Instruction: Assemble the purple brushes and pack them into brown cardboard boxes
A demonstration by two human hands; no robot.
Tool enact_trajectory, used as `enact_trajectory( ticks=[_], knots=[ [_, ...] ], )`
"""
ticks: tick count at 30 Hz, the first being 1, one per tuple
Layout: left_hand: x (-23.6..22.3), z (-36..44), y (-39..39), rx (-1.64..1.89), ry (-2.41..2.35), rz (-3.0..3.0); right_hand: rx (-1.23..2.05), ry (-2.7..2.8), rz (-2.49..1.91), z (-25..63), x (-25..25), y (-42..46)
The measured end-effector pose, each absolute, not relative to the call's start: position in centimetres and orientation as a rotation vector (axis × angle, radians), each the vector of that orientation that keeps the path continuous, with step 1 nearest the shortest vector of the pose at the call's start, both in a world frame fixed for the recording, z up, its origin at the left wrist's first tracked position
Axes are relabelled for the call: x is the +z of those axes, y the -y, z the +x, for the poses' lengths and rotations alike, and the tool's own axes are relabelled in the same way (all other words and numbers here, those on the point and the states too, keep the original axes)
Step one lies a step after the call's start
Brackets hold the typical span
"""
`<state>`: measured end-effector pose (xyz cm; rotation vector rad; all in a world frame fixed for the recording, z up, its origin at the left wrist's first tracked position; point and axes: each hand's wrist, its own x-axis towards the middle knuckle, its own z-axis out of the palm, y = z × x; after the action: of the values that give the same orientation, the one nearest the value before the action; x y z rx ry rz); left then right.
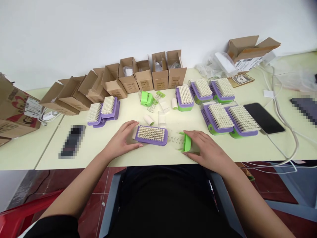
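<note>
A purple brush head with cream bristles [151, 135] lies on the pale table [104, 148] in front of me. My left hand [123, 138] curls around its left end and grips it. My right hand [205, 147] holds a green plastic end piece [187, 142] a little to the right of the brush. Two thin wire springs [174, 139] stretch between the brush and the green piece.
Finished purple-and-green brushes [229, 120] stand at the right and more brushes [104, 110] at the left. A row of small open cardboard boxes [128, 79] lines the back. Loose white rollers [148, 119], a green part [146, 98], a phone [264, 117] and cables [284, 122] lie about.
</note>
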<state>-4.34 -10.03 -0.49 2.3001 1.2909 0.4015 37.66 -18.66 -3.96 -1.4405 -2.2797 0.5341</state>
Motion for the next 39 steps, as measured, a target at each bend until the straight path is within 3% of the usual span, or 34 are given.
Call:
enact_trajectory(
  ticks=[5, 16, 39],
  knots=[
    [-2.7, -4.3, 10.3, 0.405, -1.228, 2.333, 0.549, 2.285, -1.432, 36.4, -3.5, 18.3],
    [-3.7, -3.6, 10.0, 0.555, -1.174, 2.309, 0.574, 2.339, -1.423, 34.4, -3.0, 17.0],
    [-4.5, -4.1, 9.9, 0.536, -1.166, 2.282, 0.631, 2.326, -1.365, 31.4, -3.3, 15.2]
  ],
)
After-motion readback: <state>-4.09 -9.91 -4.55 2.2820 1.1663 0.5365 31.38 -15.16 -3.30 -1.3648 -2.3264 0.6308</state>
